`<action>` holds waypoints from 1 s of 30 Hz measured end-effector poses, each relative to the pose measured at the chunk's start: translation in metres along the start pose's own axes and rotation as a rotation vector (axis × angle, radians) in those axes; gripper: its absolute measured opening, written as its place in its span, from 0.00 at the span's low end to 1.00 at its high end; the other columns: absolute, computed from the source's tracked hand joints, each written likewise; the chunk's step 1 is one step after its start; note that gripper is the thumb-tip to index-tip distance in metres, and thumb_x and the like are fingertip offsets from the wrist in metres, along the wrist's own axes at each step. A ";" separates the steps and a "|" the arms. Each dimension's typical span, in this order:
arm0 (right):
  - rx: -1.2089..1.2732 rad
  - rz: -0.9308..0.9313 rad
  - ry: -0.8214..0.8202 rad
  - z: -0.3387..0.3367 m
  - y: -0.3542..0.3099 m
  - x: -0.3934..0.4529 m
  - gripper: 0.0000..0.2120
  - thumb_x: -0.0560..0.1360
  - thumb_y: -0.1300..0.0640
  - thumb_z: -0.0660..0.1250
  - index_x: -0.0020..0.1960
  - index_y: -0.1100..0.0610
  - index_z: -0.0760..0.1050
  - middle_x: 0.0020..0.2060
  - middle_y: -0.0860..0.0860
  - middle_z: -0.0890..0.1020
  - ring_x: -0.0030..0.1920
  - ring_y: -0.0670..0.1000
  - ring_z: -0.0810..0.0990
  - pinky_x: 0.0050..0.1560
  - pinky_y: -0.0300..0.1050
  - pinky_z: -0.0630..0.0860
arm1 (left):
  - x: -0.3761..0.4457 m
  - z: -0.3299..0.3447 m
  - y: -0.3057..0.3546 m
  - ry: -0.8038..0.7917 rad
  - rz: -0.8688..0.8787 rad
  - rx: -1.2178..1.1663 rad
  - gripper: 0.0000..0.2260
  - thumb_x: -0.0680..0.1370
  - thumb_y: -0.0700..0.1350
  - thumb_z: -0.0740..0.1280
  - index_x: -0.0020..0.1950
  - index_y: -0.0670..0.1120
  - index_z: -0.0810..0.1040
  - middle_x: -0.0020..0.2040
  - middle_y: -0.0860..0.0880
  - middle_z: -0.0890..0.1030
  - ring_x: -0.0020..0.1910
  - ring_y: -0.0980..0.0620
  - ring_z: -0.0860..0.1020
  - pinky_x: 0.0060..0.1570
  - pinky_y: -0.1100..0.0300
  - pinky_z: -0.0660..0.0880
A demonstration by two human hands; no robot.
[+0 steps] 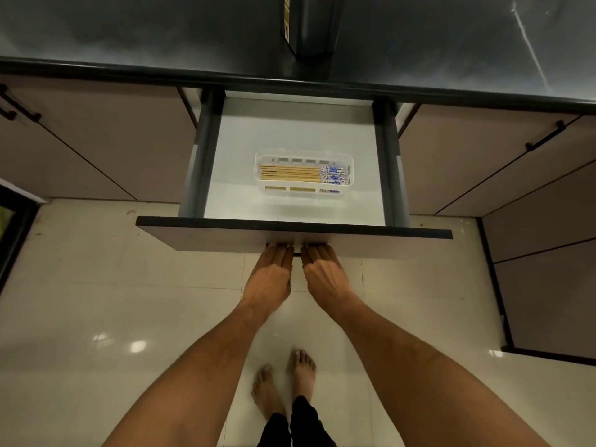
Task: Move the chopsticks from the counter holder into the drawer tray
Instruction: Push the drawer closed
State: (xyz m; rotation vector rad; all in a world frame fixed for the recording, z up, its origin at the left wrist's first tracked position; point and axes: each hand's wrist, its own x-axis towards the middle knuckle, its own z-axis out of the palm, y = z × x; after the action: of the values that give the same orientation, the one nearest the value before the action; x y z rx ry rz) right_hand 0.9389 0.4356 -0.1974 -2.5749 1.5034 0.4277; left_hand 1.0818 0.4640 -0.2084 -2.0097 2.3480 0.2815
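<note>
The drawer (293,235) stands pulled out under the dark counter (129,33). Inside it a white slotted tray (303,191) holds several wooden chopsticks (290,173) with blue-and-white patterned ends, lying flat side by side. A dark upright holder (311,24) stands on the counter behind the drawer; its top is cut off by the frame. My left hand (271,272) and my right hand (322,272) lie side by side with straight fingers touching the lower edge of the drawer front, over its handle. Neither hand holds anything.
Brown cabinet doors with black bar handles (19,108) (545,137) flank the drawer. Below lies a glossy pale tiled floor (129,301), where my bare feet (283,385) stand. A dark appliance edge (13,227) shows at far left.
</note>
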 end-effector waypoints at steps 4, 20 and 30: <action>0.018 0.039 0.014 -0.010 0.006 0.028 0.22 0.77 0.61 0.68 0.71 0.61 0.73 0.64 0.58 0.80 0.67 0.58 0.75 0.79 0.52 0.52 | 0.030 0.003 -0.006 -0.070 0.019 0.042 0.24 0.80 0.42 0.65 0.77 0.45 0.68 0.75 0.45 0.72 0.77 0.44 0.66 0.80 0.49 0.51; 0.062 0.067 0.101 -0.043 0.067 0.162 0.21 0.76 0.56 0.72 0.69 0.54 0.76 0.60 0.51 0.82 0.68 0.53 0.74 0.76 0.49 0.52 | 0.185 -0.006 -0.028 -0.054 -0.034 0.169 0.29 0.77 0.39 0.70 0.76 0.44 0.64 0.72 0.43 0.70 0.74 0.42 0.67 0.78 0.48 0.57; 0.232 0.104 0.107 -0.072 0.111 0.255 0.15 0.81 0.60 0.64 0.67 0.56 0.74 0.62 0.54 0.79 0.63 0.54 0.78 0.74 0.48 0.63 | 0.287 -0.032 -0.043 -0.148 -0.155 -0.001 0.07 0.82 0.38 0.63 0.54 0.43 0.81 0.50 0.46 0.84 0.47 0.50 0.83 0.49 0.61 0.78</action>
State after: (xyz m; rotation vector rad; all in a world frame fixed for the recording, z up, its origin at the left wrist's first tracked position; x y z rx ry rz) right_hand 0.9732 0.1504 -0.2034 -2.3816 1.6205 0.1181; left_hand 1.0804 0.1722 -0.2236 -2.0787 2.0927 0.4091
